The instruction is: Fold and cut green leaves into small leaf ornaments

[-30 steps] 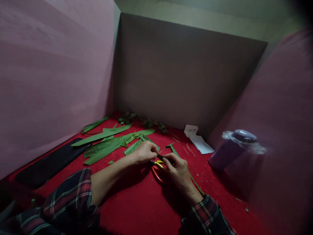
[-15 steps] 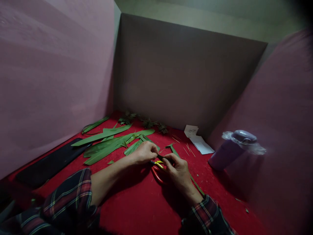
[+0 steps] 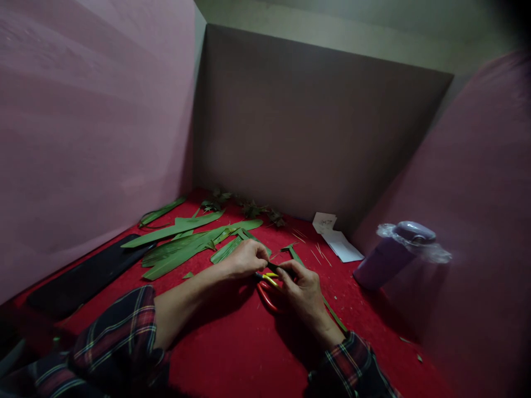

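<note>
My left hand (image 3: pixel 248 257) is closed in a pinch on one end of a small dark strip (image 3: pixel 272 267), which looks like a folded piece of leaf. The other end sits between the thumb and fingers of my right hand (image 3: pixel 302 284). Under the hands, on the red cloth, lies a cutting tool with red and yellow handles (image 3: pixel 267 297); its working end is hidden. Long green leaves (image 3: pixel 182 251) spread out beyond my left hand. A narrow green leaf strip (image 3: pixel 295 254) runs behind my right hand and shows again by the wrist.
Thin wooden sticks (image 3: pixel 319 253) lie beyond my right hand, near a folded white paper (image 3: pixel 342 246). A purple bottle with plastic wrap (image 3: pixel 385 260) stands at the right. A long black object (image 3: pixel 83 279) lies at the left. Small jagged leaves (image 3: pixel 253 209) line the back.
</note>
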Available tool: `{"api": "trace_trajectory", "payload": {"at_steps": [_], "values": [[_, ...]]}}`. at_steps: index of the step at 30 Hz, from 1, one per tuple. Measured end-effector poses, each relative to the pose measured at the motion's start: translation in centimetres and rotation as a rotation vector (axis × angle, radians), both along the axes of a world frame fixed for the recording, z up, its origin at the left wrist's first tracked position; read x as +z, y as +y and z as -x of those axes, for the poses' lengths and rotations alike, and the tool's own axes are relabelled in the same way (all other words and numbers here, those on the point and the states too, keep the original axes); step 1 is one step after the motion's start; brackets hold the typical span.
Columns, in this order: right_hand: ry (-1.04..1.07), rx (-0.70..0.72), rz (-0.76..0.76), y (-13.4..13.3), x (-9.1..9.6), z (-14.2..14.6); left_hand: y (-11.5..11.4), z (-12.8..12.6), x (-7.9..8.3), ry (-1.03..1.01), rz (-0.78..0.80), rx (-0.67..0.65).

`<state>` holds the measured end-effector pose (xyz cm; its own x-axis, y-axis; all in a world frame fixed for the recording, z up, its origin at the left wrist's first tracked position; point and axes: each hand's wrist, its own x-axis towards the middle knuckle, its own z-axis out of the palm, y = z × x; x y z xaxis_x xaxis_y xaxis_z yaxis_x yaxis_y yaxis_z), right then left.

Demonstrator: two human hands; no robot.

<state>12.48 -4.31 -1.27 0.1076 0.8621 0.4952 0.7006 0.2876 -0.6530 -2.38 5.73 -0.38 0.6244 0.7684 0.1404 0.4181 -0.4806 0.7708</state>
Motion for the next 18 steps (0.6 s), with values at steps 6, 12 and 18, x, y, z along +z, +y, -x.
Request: {"api": "trace_trajectory", "payload": {"at_steps": [6,12,18], "values": [[-0.016,-0.023,-0.001,0.01,0.02,-0.06,-0.03,-0.05,0.02,-0.016,0.033,0.006],[-0.006,-0.053,-0.005,-0.04,0.15,-0.13,-0.22,-0.01,0.41,-0.005,0.047,0.047],[0.000,-0.078,-0.006,-0.06,0.03,-0.32,0.03,0.11,0.26,-0.006,0.040,0.058]]}}
